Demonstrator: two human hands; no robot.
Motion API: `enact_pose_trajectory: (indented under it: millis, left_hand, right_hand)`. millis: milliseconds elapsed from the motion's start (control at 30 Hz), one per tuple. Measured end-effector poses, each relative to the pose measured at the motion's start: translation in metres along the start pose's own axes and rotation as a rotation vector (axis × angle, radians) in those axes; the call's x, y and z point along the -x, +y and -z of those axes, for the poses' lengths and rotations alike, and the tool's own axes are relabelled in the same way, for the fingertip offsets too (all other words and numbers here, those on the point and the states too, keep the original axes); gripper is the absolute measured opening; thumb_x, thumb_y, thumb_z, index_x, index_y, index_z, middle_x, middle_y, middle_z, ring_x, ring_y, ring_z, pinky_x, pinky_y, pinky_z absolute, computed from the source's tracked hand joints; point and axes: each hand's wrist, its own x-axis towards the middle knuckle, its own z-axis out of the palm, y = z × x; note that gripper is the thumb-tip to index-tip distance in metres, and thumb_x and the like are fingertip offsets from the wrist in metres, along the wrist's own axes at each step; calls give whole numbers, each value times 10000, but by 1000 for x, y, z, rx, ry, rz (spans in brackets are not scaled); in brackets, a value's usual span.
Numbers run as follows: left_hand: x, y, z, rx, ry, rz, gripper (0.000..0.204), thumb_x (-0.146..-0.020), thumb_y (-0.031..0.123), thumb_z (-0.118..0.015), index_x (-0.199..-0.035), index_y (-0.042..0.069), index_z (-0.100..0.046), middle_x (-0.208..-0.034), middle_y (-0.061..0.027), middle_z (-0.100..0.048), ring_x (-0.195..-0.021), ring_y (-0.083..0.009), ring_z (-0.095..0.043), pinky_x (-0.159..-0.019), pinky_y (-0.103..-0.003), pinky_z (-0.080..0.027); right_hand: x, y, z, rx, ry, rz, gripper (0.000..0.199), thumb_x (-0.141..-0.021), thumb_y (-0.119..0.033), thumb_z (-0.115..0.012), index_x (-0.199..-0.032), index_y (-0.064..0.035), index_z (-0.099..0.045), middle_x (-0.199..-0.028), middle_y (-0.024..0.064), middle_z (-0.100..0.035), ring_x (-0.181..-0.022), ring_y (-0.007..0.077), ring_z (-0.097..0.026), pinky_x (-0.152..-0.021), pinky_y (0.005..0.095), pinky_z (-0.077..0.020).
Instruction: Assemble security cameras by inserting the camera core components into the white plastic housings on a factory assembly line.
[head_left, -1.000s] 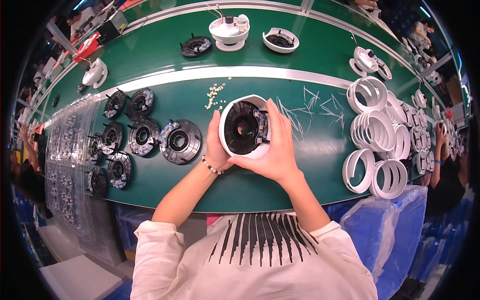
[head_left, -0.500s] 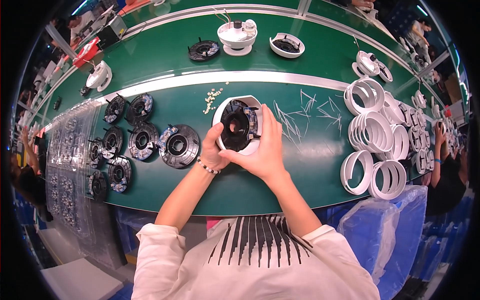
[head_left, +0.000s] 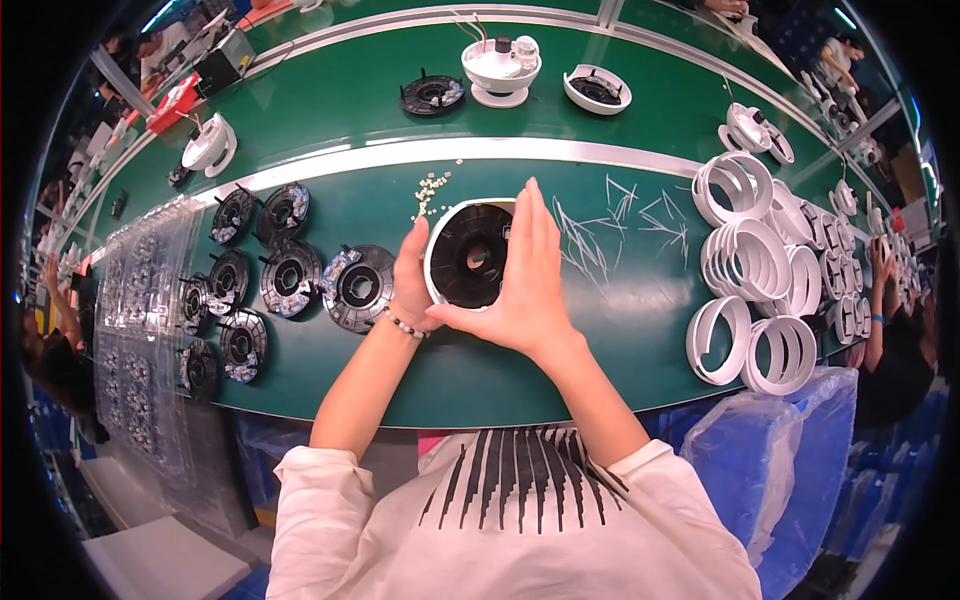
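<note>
Between my two hands, above the green worktable, is a round white plastic housing [head_left: 433,272] with a black disc [head_left: 468,240] seated inside it. The disc has a hole at its centre. My left hand [head_left: 411,275] grips the housing's left side, its fingers mostly hidden behind the rim. My right hand [head_left: 533,275] presses along the right side, fingers stretched upward and thumb along the lower edge. It covers the disc's right part. Left of my hands lies the nearest loose black disc [head_left: 357,287], which carries a blue circuit board.
More black discs [head_left: 290,278] lie at left beside clear plastic trays [head_left: 140,330]. Small pale connectors [head_left: 430,192] and thin white strips [head_left: 590,240] lie beyond my hands. White rings [head_left: 738,262] are stacked at right. A white bowl-shaped unit [head_left: 500,68] stands on the far strip.
The housing has turned in my hands; its disc now faces up more, and its circuit board is out of sight. My left hand has shifted along the rim, and my right fingers have straightened.
</note>
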Motion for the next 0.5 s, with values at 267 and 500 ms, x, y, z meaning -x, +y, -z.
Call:
enact_pose_trajectory:
  millis: [267,500]
  left_hand:
    - [4,-5,-3,18,-44,-98,581,-800,415,-475,-1214,16,-391,-1183,-122,-472,-1082,-229,-469,-939,-361,-372]
    - [3,-10,-9,90,95,-157,495,-734,279,-492,-1130,-13,-446,-1078,-133,-537,-995,-228,-527,-879,-340,-423]
  right_hand:
    - [-9,5,4,0,-83,58,1198,-462,-497,-757,-1287,98,-123,-1312,275,-208,-1189,402,-270,-981,452,-246]
    - [-7,0,-12,45,-16,-64,1166,-476,-527,-728,-1292,75,-151,-1279,239,-269,-1177,369,-288,-932,447,-284]
